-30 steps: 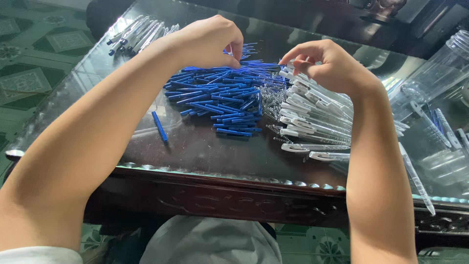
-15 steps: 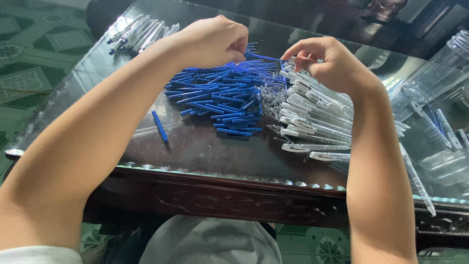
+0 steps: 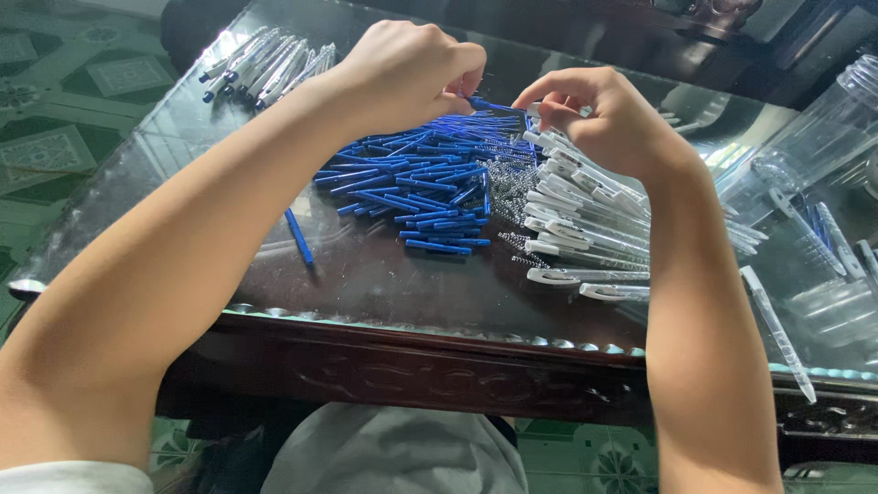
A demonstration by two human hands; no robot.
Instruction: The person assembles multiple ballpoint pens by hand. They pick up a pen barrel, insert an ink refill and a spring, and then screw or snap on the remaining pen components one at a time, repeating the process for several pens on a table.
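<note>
My left hand (image 3: pixel 412 69) pinches one end of a blue pen refill (image 3: pixel 489 104) above the table. My right hand (image 3: pixel 594 114) meets it from the right, fingers closed on a clear pen barrel with a white clip (image 3: pixel 540 139) at the refill's other end. Below the hands lie a pile of blue refills (image 3: pixel 412 187), a patch of small metal springs (image 3: pixel 508 178) and a row of clear barrels (image 3: pixel 585 229). A single blue refill (image 3: pixel 299 236) lies apart to the left.
A glass-topped dark wooden table (image 3: pixel 384 293) carries everything. Assembled pens (image 3: pixel 265 64) lie at the far left corner. Clear plastic containers (image 3: pixel 814 165) stand at the right, and one clear barrel (image 3: pixel 777 329) lies near the front right edge. Green patterned floor is at the left.
Both hands have lifted slightly from the piles and come together; the left now holds a blue refill against the barrel in the right.
</note>
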